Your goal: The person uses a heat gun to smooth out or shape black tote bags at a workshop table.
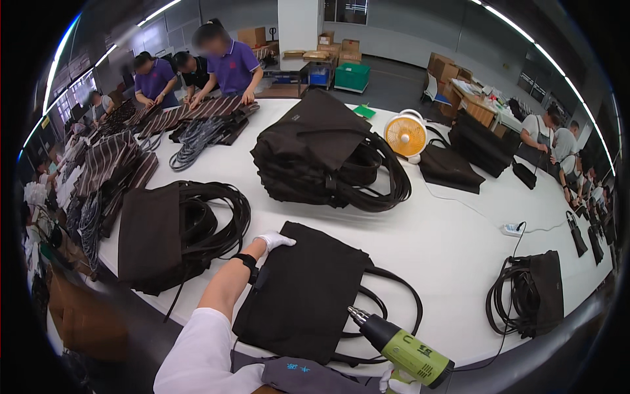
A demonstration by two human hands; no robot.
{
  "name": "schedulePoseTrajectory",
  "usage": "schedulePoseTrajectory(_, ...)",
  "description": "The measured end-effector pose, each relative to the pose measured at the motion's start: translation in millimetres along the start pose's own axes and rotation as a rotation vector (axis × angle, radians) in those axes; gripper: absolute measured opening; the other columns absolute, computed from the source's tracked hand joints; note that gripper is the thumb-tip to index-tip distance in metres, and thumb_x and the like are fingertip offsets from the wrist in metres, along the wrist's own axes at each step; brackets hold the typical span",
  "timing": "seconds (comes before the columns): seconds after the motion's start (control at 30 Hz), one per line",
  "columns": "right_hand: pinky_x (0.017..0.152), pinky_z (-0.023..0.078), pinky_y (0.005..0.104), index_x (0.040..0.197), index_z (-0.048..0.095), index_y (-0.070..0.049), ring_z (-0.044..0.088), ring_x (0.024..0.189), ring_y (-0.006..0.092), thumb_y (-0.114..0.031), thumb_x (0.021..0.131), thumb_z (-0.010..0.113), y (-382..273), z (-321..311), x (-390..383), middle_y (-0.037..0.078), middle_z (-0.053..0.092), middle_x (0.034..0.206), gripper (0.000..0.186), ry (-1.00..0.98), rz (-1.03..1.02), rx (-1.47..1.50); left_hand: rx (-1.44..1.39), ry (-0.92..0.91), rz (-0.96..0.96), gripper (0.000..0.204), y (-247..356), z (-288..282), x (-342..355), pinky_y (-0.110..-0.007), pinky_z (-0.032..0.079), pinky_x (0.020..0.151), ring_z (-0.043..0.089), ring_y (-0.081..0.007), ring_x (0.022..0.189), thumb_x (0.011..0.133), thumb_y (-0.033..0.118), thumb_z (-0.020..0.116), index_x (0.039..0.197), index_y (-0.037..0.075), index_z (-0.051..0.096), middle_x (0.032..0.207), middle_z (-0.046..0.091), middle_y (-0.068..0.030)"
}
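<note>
A black cloth tote bag (308, 289) lies flat on the white table in front of me, its long handles (410, 299) looped out to the right. My left hand (277, 240), in a white glove, rests on the bag's far left edge with the fingers stretched out. At the lower edge, my right hand (399, 382), also gloved in white, is closed around the grip of a green and black heat gun (413, 354). The metal nozzle points up and left, close to the bag's right side. The heat gun's body hides part of my right hand.
Stacks of black bags stand beyond (308, 151), to the left (149, 230) and at the right (546, 289). An orange-faced fan (405, 136) and a white power strip (513, 229) sit on the table. Striped cloth (108, 161) is heaped far left. Several people work around the tables.
</note>
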State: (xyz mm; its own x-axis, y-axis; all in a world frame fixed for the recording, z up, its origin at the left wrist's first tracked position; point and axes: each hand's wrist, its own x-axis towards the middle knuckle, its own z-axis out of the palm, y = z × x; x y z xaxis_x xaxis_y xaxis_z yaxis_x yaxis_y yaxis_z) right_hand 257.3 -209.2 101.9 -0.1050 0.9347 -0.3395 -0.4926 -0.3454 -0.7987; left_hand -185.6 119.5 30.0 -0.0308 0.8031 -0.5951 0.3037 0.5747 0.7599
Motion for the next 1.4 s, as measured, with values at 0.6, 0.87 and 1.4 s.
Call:
schedulePoseTrajectory(0.6,0.056,0.047,0.0334,0.106,0.052,0.006,0.058,0.062,0.0248,-0.004,0.07,0.07,-9.2,-7.3,-11.3,0.016,0.06,0.081,0.042,0.233,-0.309,0.284,0.036,-0.552,0.368,0.037,134.8,83.7,-21.7,-0.027,0.051,0.082,0.063,-0.0151,0.087,0.074,0.002,0.074,0.109,-0.005,0.064,0.099,0.067,-0.0076)
schedulePoseTrajectory(0.87,0.061,0.051,0.0333,0.105,0.055,0.003,0.059,0.062,0.0234,-0.011,0.075,0.066,-38.5,-45.3,-21.2,0.012,0.061,0.08,0.035,0.524,-0.737,0.405,0.551,0.185,1.97,0.036,410.2,67.0,-199.0,-0.032,0.048,0.076,0.059,-0.0225,0.082,0.067,0.003,0.078,0.097,0.002,0.058,0.088,0.059,-0.0107)
schedulePoseTrajectory(1.4,0.065,0.046,0.0297,0.104,0.052,0.0,0.051,0.072,0.0173,-0.01,0.09,0.051,-71.9,3.5,20.4,0.007,0.052,0.082,0.017,0.731,-0.489,0.376,0.28,0.346,1.023,0.042,218.1,-166.8,140.0,-0.033,0.044,0.094,0.062,-0.0242,0.101,0.049,-0.02,0.037,0.073,-0.001,0.066,0.099,0.069,-0.0145)
